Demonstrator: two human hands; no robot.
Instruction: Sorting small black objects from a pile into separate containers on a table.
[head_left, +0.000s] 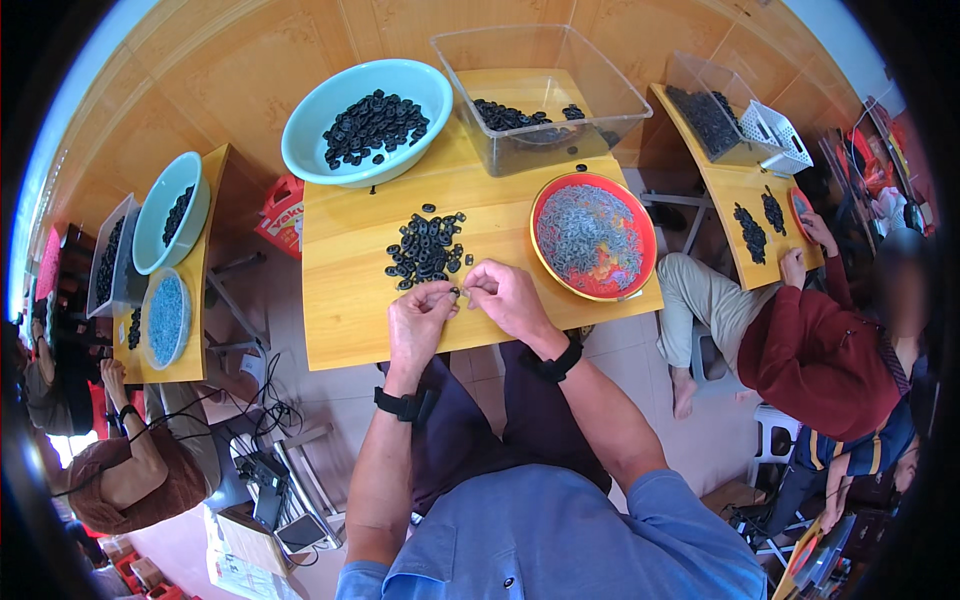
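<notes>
Left hand (420,318) curled over the near edge of the light wooden tabletop (345,325), thumb and forefinger pinched on a small black ring-shaped part (455,291). Right hand (508,297) just beside it on the right, fingertips pressed together and meeting the left hand's fingertips at the same small part; whether the right hand also grips the part cannot be told. Black wristbands on both wrists.

Loose pile of small black rings (425,250) on the tabletop, just far of both hands, slightly left of centre. Round red shallow tray filled with pale grey rings (592,238) at the right of the tabletop, near the right hand, its near rim at the tabletop edge. Light turquoise round plastic basin holding black rings (368,118) at the far left, overhanging the far edge. Clear rectangular plastic tub with a thin layer of black rings (540,95) at the far right, beside the basin. A few stray black rings between tub and tray.

Second wooden tabletop (745,215) at far right with two black ring piles; a person in a dark red top seated there, hands at its near edge. Third tabletop (205,300) at left with a turquoise bowl and a blue-filled tray; another person seated near it.
</notes>
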